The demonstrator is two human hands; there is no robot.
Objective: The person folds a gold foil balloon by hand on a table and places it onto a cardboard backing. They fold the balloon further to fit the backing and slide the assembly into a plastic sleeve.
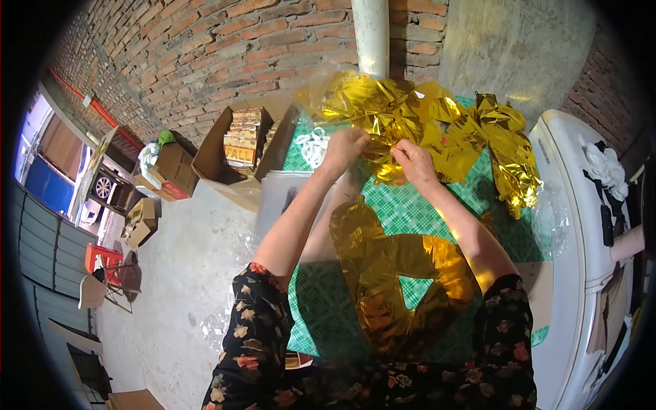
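Note:
A heap of crumpled gold foil balloons (410,119) lies at the far side of a table covered with a green checked cloth (410,205). My left hand (345,147) and my right hand (412,160) both pinch the near edge of one gold foil piece from that heap. Closer to me, a flat gold foil balloon (383,273) with a triangular hole lies spread on the cloth between my forearms. My sleeves are dark with a flower print.
An open cardboard box (239,147) with printed packets stands left of the table, beside smaller boxes (174,171). A white appliance (581,225) is at the right. A brick wall and a white pipe (372,34) stand behind. Clear plastic bags (280,191) lie at the table's left edge.

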